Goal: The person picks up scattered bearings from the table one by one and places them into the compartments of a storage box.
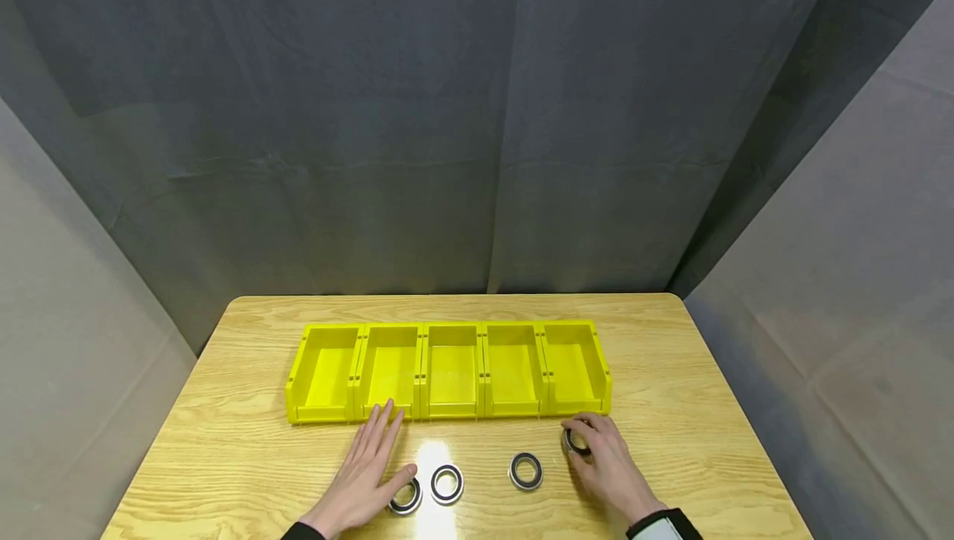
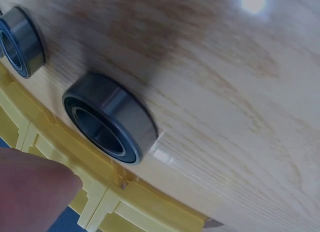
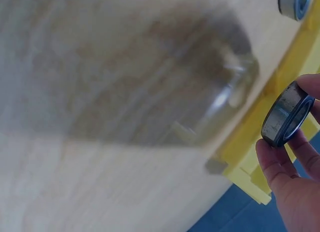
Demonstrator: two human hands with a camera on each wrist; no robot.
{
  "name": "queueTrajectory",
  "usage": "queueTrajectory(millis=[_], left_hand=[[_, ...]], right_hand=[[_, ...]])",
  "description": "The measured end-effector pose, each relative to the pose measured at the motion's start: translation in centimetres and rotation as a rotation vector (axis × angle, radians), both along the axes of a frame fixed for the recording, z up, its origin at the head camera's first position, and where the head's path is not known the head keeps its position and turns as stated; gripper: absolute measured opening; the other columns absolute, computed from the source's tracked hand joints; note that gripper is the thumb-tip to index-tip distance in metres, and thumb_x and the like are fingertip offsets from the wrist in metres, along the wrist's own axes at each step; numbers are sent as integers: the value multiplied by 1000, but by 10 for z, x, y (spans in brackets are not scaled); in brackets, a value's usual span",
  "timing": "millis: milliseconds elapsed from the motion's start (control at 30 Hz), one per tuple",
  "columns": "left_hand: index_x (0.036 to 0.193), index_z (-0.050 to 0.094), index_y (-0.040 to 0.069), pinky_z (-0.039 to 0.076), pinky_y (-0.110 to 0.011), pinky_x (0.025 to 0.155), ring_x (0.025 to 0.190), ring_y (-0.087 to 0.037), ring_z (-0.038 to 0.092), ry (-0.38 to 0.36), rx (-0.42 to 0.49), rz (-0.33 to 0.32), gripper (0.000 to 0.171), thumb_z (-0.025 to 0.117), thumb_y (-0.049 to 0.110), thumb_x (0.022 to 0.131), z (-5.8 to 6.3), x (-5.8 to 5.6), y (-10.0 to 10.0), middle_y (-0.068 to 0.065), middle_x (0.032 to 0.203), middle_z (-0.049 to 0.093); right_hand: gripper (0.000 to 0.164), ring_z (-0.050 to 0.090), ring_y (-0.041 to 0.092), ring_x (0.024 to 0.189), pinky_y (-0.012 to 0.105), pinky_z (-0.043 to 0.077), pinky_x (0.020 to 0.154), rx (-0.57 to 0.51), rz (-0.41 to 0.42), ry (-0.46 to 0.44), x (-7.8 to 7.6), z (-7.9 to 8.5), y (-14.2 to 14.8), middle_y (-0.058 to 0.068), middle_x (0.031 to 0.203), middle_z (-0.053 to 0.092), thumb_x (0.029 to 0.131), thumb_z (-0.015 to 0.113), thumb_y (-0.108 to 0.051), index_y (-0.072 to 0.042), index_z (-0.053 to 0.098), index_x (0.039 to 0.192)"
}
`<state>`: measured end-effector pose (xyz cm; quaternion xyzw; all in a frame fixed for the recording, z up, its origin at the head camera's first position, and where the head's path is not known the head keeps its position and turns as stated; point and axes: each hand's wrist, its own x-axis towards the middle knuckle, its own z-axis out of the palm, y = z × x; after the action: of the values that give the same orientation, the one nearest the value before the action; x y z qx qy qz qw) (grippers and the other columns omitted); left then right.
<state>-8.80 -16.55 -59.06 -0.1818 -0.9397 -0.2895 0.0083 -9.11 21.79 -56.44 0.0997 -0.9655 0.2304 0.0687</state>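
Observation:
My right hand pinches a ball bearing between thumb and fingers, just in front of the rightmost yellow bin. In the right wrist view the bearing is tilted, with its steel outer ring and dark seal showing. My left hand is spread with fingers straight, its fingertips reaching the front of the second bin from the left. Beside its thumb lies another bearing, partly covered by the thumb in the head view. Two more bearings lie flat between the hands, one left of centre and one nearer the right hand.
A row of several joined yellow bins stands across the wooden table, open at the top, with no contents visible. A dark grey curtain hangs behind the table, and lighter panels flank it.

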Motion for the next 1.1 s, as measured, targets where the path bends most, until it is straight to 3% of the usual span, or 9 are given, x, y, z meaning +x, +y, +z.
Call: queueTrajectory(millis=[300,600,733,867,1100], left_hand=[[155,33,2,-21,-9,116,156,-35,17,78,-27,-29,74,61,40,98,-5,5,3,-26,163,27],[157,30,4,-23,-10,116,152,-43,22,2,-34,-40,76,60,40,98,-7,8,5,-19,167,21],[157,30,4,-23,-10,116,159,-21,-1,15,-42,-47,75,59,41,98,-6,10,6,-18,167,22],[158,29,5,-24,-9,115,149,6,-24,-12,-29,-59,75,57,43,99,-6,11,6,-18,168,20],[158,28,5,-24,-9,115,149,5,-24,-27,-24,-61,76,57,44,100,-7,12,7,-18,168,19]], right_hand=[[39,61,32,108,48,55,91,8,-9,40,-14,14,5,15,116,68,76,82,0,-5,72,113],[38,59,38,113,54,55,92,-21,-32,64,-30,25,9,19,118,66,80,80,0,-3,71,116],[39,59,40,113,55,55,91,-37,-41,88,-41,26,11,21,119,66,80,80,0,-2,70,118],[39,58,41,115,56,54,93,-30,-56,82,-52,24,12,22,121,65,82,79,-1,-2,70,119],[39,58,41,113,55,52,95,-12,-66,77,-69,22,9,22,119,66,82,78,0,-1,70,119]])
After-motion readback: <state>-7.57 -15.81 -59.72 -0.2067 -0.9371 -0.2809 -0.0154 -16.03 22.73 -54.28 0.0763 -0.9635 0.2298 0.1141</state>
